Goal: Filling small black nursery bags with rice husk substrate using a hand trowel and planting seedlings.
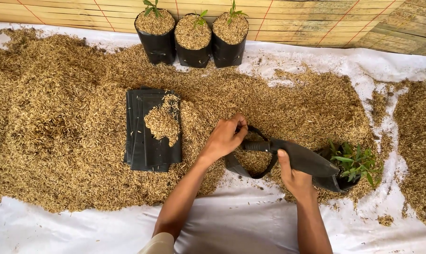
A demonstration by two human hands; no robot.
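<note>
I hold a black bag (255, 157) open over husks (57, 127).
Left hand (226, 137) pinches its rim; right hand (293, 176) grips its side; three filled bags (192, 40) stand behind.

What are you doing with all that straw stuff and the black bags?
A person's left hand and right hand hold open a soft black plastic grow bag over a heap of tan rice husks. Three husk-filled black bags with green seedlings stand behind, and a stack of flat black bags lies nearby.
</note>
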